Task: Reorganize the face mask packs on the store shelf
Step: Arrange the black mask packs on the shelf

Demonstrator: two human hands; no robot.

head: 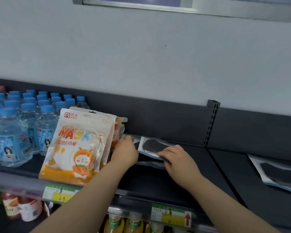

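Head view: black mask pack (pixel 152 145) in right hand (pixel 178 163), left hand (pixel 124 153) alongside

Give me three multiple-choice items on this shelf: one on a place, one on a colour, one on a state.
1. Where does the lone black mask pack lie?
A. On the water bottles
B. On the shelf right of the slotted upright
C. On the lower shelf

2. The water bottle caps are:
A. red
B. blue
C. green

3. The front orange mask pack is:
A. lying flat
B. hanging from a hook
C. standing, leaning back

Answers: B, it lies flat past the upright; B, the caps show blue; C, bottom on the shelf, top tilted back.
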